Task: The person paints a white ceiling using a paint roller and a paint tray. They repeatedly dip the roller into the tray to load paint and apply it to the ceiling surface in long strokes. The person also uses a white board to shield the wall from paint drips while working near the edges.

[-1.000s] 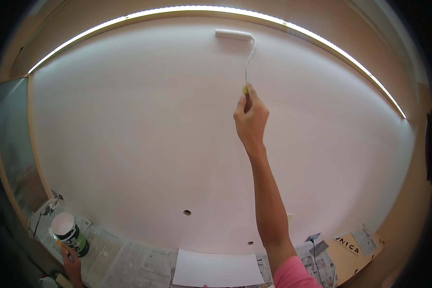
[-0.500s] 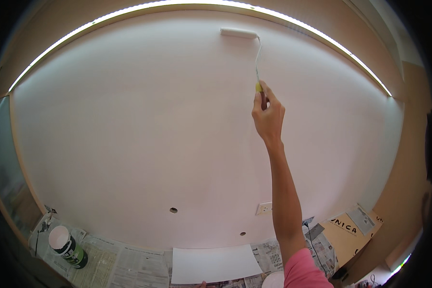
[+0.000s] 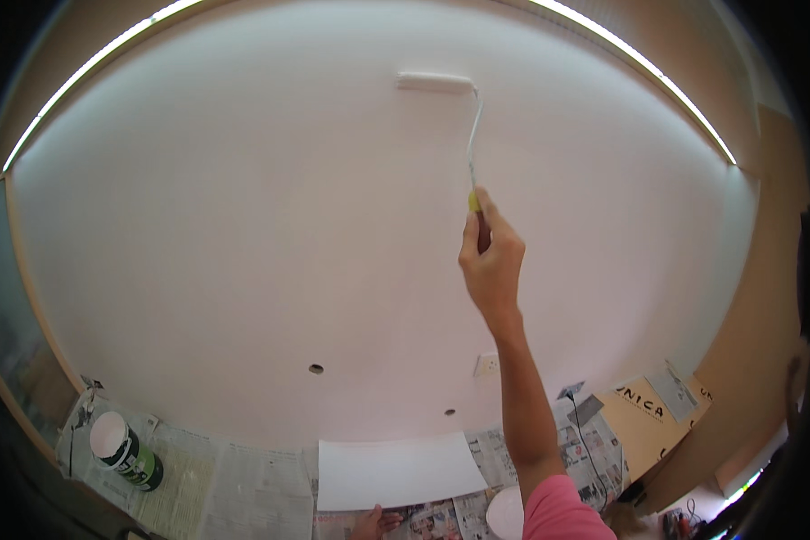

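My right hand [image 3: 495,265] is wrapped round the handle of a paint roller [image 3: 435,82], its arm stretched up in front of a pale pinkish wall [image 3: 243,225]. The white roller sleeve lies level against the upper part of that wall. A thin bent wire frame joins it to the handle, which has a yellow collar at my fingertips. Low in the picture, my left hand [image 3: 375,522] shows only partly, cut by the lower edge. Its fingers are extended, close to the near edge of a white sheet [image 3: 396,472], and nothing is seen in them.
Newspaper [image 3: 261,486] covers the surface along the wall's foot. A dark paint can [image 3: 135,463] with a green label stands at the left. A round white container [image 3: 506,513] sits beside my right sleeve. The wall has a socket [image 3: 487,364] and two holes; a light strip [image 3: 643,63] runs above.
The roller has moved down the wall and slightly left with my right hand. More of my left hand shows beside the sheet. The whole view has tilted downward a little.
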`<state>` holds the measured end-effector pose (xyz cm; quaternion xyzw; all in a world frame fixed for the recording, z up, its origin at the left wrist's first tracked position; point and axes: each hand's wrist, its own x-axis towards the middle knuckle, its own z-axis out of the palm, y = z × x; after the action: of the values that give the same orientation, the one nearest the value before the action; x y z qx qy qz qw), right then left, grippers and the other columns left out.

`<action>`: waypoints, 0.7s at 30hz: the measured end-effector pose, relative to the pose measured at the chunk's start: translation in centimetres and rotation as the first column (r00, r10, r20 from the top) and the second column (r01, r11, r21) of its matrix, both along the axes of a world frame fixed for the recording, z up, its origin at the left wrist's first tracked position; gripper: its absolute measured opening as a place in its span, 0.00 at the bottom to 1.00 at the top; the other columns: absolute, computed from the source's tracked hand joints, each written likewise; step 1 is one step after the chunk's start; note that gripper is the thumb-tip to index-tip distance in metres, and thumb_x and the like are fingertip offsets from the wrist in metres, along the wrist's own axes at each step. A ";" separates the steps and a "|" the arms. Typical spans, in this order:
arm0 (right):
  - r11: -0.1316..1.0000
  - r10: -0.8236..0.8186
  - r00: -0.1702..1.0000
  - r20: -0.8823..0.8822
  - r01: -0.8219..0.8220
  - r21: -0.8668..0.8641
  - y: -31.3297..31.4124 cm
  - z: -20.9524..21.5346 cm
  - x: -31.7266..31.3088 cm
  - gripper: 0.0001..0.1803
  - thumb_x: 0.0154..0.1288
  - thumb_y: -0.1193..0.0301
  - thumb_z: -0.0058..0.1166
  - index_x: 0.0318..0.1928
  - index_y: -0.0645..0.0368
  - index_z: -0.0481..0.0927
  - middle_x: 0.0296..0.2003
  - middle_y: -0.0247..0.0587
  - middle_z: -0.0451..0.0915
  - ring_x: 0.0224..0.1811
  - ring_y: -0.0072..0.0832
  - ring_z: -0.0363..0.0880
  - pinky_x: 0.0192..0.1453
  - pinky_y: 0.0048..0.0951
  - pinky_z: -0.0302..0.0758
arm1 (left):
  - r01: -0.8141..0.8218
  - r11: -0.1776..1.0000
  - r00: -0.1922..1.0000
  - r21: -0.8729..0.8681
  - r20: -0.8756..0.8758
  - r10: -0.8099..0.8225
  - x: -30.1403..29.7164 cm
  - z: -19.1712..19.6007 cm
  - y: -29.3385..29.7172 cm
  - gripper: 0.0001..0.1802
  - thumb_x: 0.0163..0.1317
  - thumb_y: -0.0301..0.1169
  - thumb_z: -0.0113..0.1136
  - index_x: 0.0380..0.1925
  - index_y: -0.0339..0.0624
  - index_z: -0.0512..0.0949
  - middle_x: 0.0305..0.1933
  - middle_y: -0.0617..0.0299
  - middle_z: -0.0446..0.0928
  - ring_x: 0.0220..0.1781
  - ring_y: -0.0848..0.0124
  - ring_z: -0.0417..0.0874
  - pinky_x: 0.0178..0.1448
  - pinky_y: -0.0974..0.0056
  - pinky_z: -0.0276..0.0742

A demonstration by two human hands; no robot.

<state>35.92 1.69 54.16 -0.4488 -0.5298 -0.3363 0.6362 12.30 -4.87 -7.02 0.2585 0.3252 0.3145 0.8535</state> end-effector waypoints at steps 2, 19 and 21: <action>0.998 -0.032 0.999 -0.004 0.031 -0.059 -0.7 -3.8 -0.2 0.22 0.68 0.80 0.53 0.62 0.67 0.76 0.21 0.43 0.70 0.20 0.27 0.68 0.27 0.33 0.67 | 0.054 0.998 0.998 -0.017 -0.033 -0.054 -0.4 1.4 0.1 0.27 0.77 0.44 0.45 0.59 0.26 0.67 0.53 0.41 0.79 0.51 0.53 0.83 0.55 0.52 0.83; 0.994 -0.003 0.999 -0.053 -0.003 -0.113 -0.9 -7.1 0.3 0.23 0.67 0.80 0.54 0.62 0.63 0.76 0.21 0.43 0.71 0.20 0.30 0.69 0.28 0.33 0.68 | 0.077 0.993 0.992 0.092 -0.109 -0.067 -1.0 5.6 -0.6 0.27 0.78 0.45 0.41 0.48 0.24 0.72 0.45 0.45 0.82 0.50 0.55 0.86 0.54 0.56 0.85; 0.986 -0.019 0.997 -0.079 0.005 -0.169 -2.4 -13.0 -0.7 0.25 0.67 0.80 0.54 0.65 0.61 0.75 0.22 0.41 0.70 0.20 0.28 0.68 0.27 0.32 0.68 | 0.069 0.997 0.985 0.039 -0.161 -0.062 -1.2 5.5 -1.2 0.27 0.78 0.45 0.42 0.47 0.24 0.72 0.45 0.45 0.82 0.50 0.55 0.86 0.54 0.56 0.85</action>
<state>35.20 -0.73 41.17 -0.5173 -0.5276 -0.2758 0.6148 11.11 -6.03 -1.50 0.3125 0.3768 0.2718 0.8285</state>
